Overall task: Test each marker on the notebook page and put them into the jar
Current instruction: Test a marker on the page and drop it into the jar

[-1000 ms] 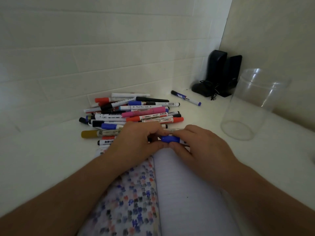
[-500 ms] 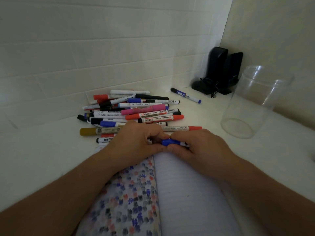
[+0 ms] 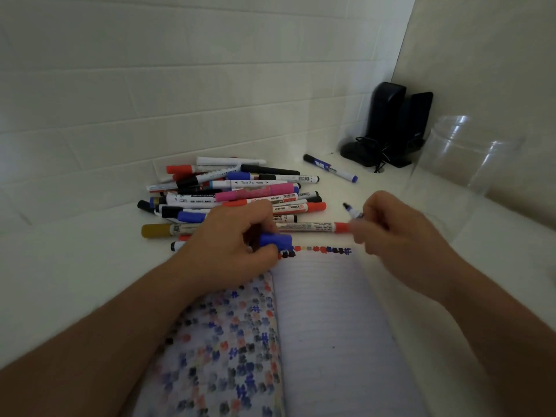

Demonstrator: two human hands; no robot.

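An open notebook [image 3: 328, 320] lies in front of me; its left page is full of coloured test marks and a row of marks runs along the top of the right page. My left hand [image 3: 228, 248] pinches a blue marker cap [image 3: 275, 240] above the notebook's top edge. My right hand [image 3: 400, 233] holds the uncapped marker [image 3: 352, 210], its dark tip pointing up and left. Behind my hands lies a pile of markers [image 3: 234, 192] in red, blue, black, pink and gold. A clear jar [image 3: 463, 158] stands at the right, looking empty.
A single blue-capped marker [image 3: 329, 168] lies apart near the back corner. Two black speakers [image 3: 391, 124] with a tangled cable stand in that corner. White tiled walls close the back and right sides of the white counter.
My hands were together on the capped blue marker. They have pulled apart: the cap stayed in my left hand and my right hand drew the marker body to the right.
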